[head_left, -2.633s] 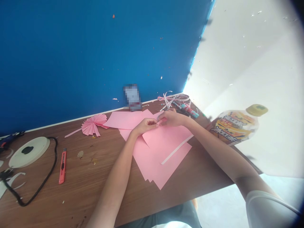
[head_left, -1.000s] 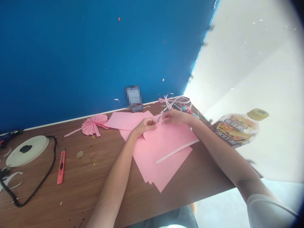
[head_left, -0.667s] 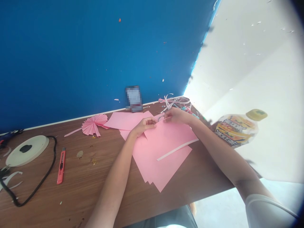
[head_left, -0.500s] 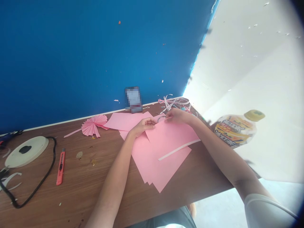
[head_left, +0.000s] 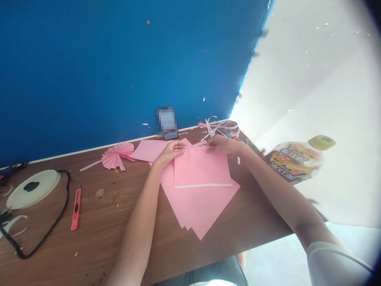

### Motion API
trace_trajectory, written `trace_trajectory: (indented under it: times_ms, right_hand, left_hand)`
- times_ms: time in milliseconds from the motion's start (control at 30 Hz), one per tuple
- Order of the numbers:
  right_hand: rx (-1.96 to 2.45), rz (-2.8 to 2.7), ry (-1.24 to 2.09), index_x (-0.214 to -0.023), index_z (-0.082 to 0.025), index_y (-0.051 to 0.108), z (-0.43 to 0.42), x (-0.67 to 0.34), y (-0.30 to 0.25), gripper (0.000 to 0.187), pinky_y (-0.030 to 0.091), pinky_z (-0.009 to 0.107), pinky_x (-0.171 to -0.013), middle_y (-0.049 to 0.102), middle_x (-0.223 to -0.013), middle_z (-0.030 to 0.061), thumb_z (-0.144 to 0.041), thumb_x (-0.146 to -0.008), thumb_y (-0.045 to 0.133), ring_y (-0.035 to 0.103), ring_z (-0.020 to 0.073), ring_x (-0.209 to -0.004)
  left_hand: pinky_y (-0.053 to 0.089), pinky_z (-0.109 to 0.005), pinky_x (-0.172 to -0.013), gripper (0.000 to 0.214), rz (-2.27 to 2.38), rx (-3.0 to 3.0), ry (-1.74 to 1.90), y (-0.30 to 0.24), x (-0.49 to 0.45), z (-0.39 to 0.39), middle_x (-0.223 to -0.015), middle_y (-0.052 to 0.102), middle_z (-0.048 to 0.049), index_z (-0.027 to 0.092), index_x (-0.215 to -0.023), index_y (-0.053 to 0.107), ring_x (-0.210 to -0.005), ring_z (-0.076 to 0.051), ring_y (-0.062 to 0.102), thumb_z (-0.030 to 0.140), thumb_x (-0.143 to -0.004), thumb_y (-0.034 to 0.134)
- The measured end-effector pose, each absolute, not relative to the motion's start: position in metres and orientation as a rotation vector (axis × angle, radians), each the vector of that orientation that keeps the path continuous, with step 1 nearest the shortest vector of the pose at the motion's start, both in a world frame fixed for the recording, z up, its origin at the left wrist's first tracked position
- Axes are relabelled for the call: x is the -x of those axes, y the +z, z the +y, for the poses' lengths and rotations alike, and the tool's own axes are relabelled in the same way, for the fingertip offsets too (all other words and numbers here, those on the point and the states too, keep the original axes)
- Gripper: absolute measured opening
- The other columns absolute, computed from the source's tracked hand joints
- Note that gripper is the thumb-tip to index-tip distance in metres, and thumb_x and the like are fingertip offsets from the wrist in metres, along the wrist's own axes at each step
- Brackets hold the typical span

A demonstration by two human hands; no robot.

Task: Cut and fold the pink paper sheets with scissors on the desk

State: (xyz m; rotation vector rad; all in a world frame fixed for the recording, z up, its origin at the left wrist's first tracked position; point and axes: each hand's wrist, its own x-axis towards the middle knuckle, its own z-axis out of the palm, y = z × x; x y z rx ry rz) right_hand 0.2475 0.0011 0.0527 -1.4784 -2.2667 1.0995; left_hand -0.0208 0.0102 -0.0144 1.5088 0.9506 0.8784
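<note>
A pink sheet of paper (head_left: 202, 169) with a pale strip (head_left: 204, 186) along its near edge lies over other pink sheets (head_left: 199, 212). My left hand (head_left: 172, 151) pinches its far left corner between thumb and fingers. At the far edge, towards the right, my right hand (head_left: 218, 144) grips the same sheet, its fingers partly turned away from view. To the left rests a pleated pink paper fan (head_left: 114, 156) with a narrow tail. Another pink sheet (head_left: 153, 150) sits between the fan and my left hand.
A red box cutter (head_left: 76, 207) lies left, beside a white disc (head_left: 34, 190) and a black cable (head_left: 55, 228). Paper strips (head_left: 217, 127) are heaped at the back corner. A phone-like device (head_left: 167, 121) leans on the blue wall. A labelled bottle (head_left: 297, 161) with a yellow cap stands right.
The top sheet has turned, so its pale strip now runs level instead of slanting. My left hand has moved left and slightly away; my right hand has stayed nearly in place.
</note>
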Motion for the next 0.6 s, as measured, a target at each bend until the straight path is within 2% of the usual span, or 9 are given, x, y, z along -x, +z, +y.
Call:
trace_trajectory:
  times_ms: [133, 300, 467, 600]
  right_hand:
    - [1.461, -2.241, 1.139, -0.065, -0.017, 0.054, -0.004, -0.241, 0.055, 0.021, 0.029, 0.027, -0.055, 0.048, -0.065, -0.0004, -0.036, -0.071, 0.061, 0.042, 0.012, -0.06]
    - [1.325, -2.317, 1.217, -0.074, -0.016, 0.061, -0.004, -0.235, 0.047, 0.021, 0.032, 0.026, -0.057, 0.055, -0.073, 0.0014, -0.037, -0.074, 0.056, 0.045, 0.0121, -0.063]
    - [1.234, -2.384, 1.14, -0.077, -0.015, 0.065, -0.002, -0.227, 0.035, 0.025, 0.031, 0.025, -0.057, 0.056, -0.07, 0.0004, -0.036, -0.076, 0.052, 0.044, 0.0114, -0.063]
    - [1.223, -2.403, 1.107, -0.08, -0.015, 0.067, -0.003, -0.222, 0.03, 0.028, 0.029, 0.024, -0.056, 0.056, -0.07, -0.0003, -0.038, -0.077, 0.052, 0.042, 0.0107, -0.062]
  left_hand:
    - [0.042, -0.03, -0.087, 0.032, 0.954, -1.712, 0.755, -0.006, 0.021, 0.01, -0.101, 0.063, -0.009, 0.012, -0.1, 0.063, -0.092, -0.016, 0.058, 0.031, -0.073, 0.067]
    - [0.043, -0.028, -0.077, 0.032, 0.897, -1.869, 0.576, 0.002, 0.008, 0.002, -0.094, 0.065, -0.0072, 0.014, -0.095, 0.066, -0.085, -0.017, 0.058, 0.04, -0.078, 0.062]
    - [0.036, -0.025, -0.062, 0.03, 0.927, -2.036, 0.418, 0.004, -0.002, -0.003, -0.076, 0.063, -0.0027, 0.015, -0.079, 0.066, -0.069, -0.015, 0.053, 0.043, -0.079, 0.057]
    - [0.032, -0.025, -0.057, 0.029, 0.967, -2.12, 0.406, 0.004, -0.008, -0.003, -0.071, 0.06, -0.0015, 0.017, -0.078, 0.064, -0.064, -0.014, 0.049, 0.044, -0.081, 0.054]
